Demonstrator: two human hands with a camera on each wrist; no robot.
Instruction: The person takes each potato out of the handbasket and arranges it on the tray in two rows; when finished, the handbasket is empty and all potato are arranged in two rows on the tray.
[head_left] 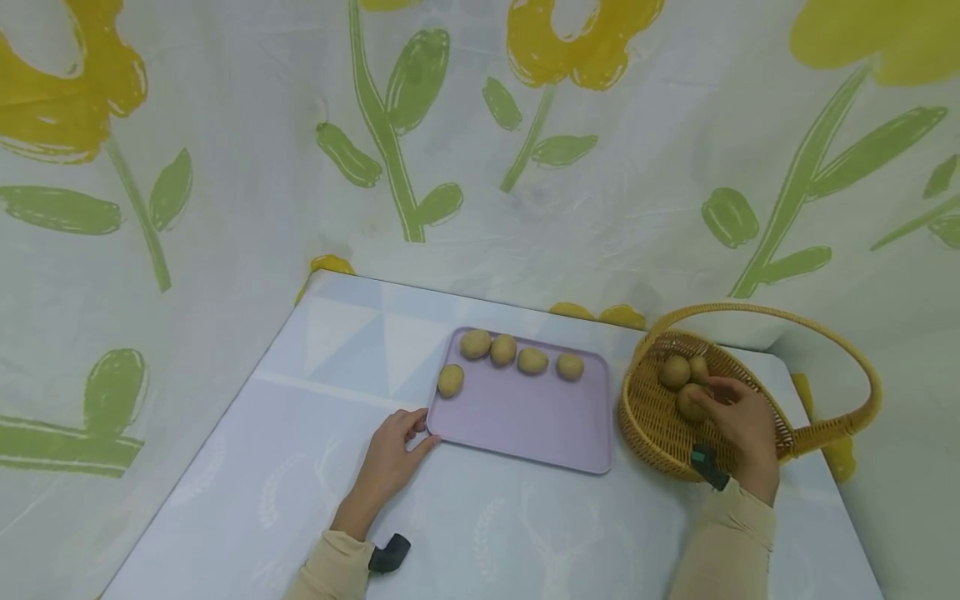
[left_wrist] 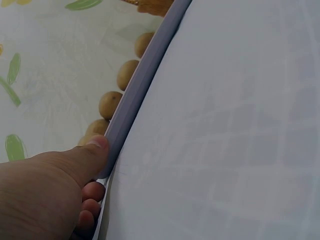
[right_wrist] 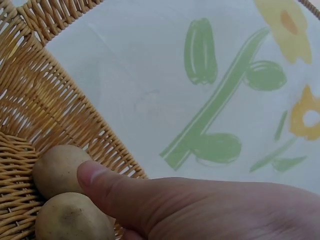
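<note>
My left hand [head_left: 393,452] holds the near left corner of a lilac tray [head_left: 525,417]. The left wrist view has the thumb [left_wrist: 98,150] on its rim with the other fingers curled below. Several potatoes lie on the tray: a row along the far edge, including one potato [head_left: 532,360], and another potato [head_left: 451,381] at the left side. My right hand [head_left: 742,421] reaches into a wicker basket [head_left: 648,425], thumb and fingers at the potatoes. Three potatoes show there, one potato [head_left: 674,372] left of the fingers. I cannot tell whether the right hand grips a potato [right_wrist: 60,170].
The basket's tall arched handle [head_left: 873,392] rises over its back and right side. Basket and tray stand side by side on a pale patterned tabletop [head_left: 480,517]. Behind it hangs a flower-printed cloth [head_left: 600,217].
</note>
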